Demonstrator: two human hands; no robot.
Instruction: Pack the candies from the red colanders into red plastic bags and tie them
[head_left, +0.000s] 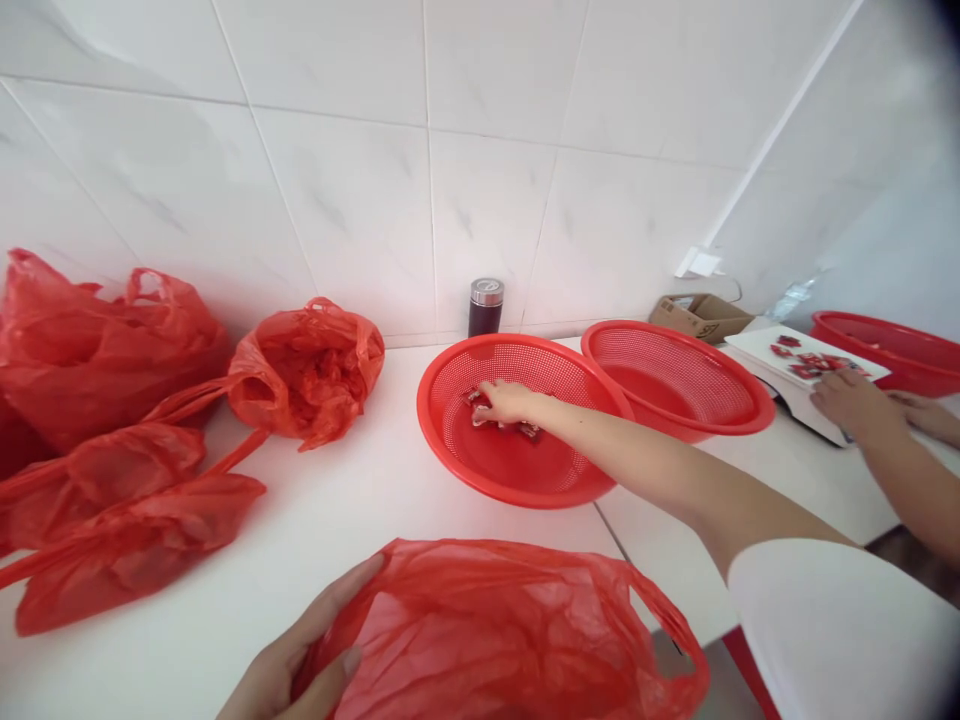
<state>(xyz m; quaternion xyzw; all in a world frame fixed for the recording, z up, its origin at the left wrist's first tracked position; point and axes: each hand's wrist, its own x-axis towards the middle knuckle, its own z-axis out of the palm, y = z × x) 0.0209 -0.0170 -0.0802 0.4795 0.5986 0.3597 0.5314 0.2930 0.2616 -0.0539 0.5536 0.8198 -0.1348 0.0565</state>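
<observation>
My left hand [311, 640] holds the rim of a red plastic bag [510, 630] at the bottom of the view, thumb inside and fingers along the outer edge. The bag's mouth gapes, with one handle loop on the right. My right hand [506, 402] reaches into a red perforated plastic basket [517, 490], fingers curled down around small wrapped pieces. More wrapped pieces [529, 430] lie under and beside this hand on the basket floor. Their exact kind is too small to make out.
Red plastic bags [105, 350] crowd the left, one crumpled bag [307, 370] nearer the middle. A dark flask [486, 308] stands by the wall. A second red basket [697, 420] touches the first. Rightward, a co-worker's hands [847, 400] work at a white scale [757, 350] bearing red pieces; a cardboard box [697, 315] sits behind.
</observation>
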